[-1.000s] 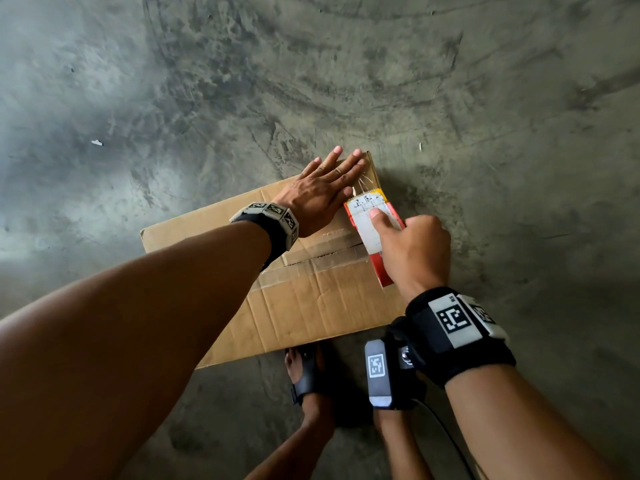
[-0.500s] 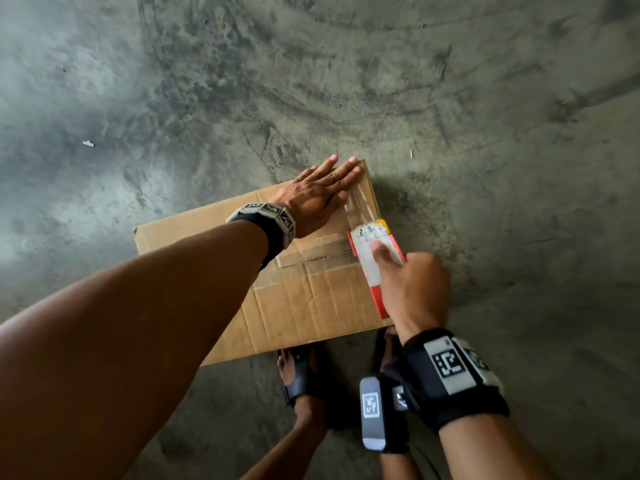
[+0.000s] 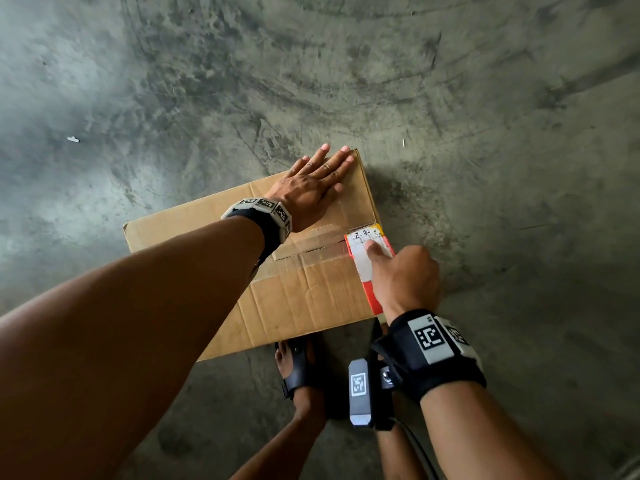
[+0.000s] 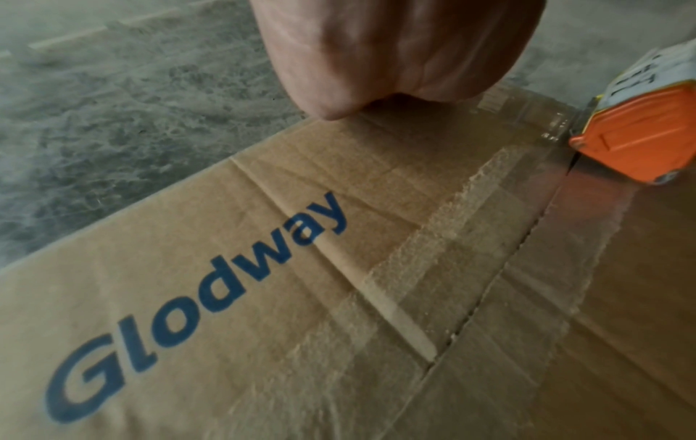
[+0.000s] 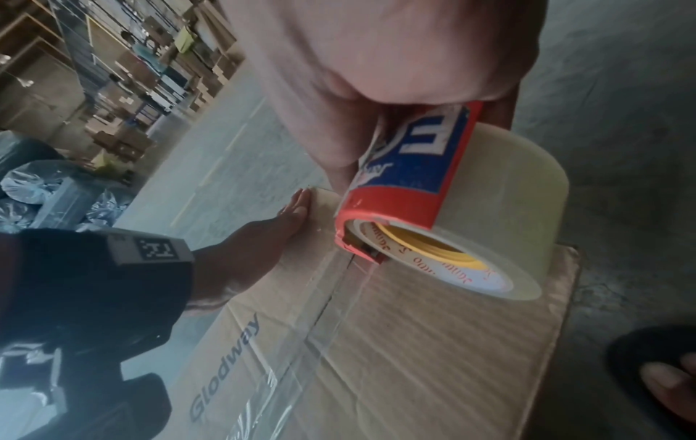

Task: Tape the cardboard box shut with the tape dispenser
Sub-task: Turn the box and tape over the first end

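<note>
Step in hand: laying tape across the cardboard box [image 3: 304, 292] on the floor. Left hand [image 3: 311, 192] flat, fingers straight, pressing the far flap. Right hand [image 3: 405, 278] grips the tape dispenser [image 3: 363, 254] at the right edge (over the seam). Next, likely: draw it nearer, then cut.

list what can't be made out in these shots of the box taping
- Head view: the tape roll is hidden under the right hand and the tape dispenser.
- Head view: the print on the dispenser's label is too small to read.
- Left wrist view: the left hand is cut off by the top edge; its fingertips are out of sight.
- All views: the contents of the cardboard box are hidden by its closed flaps.
</note>
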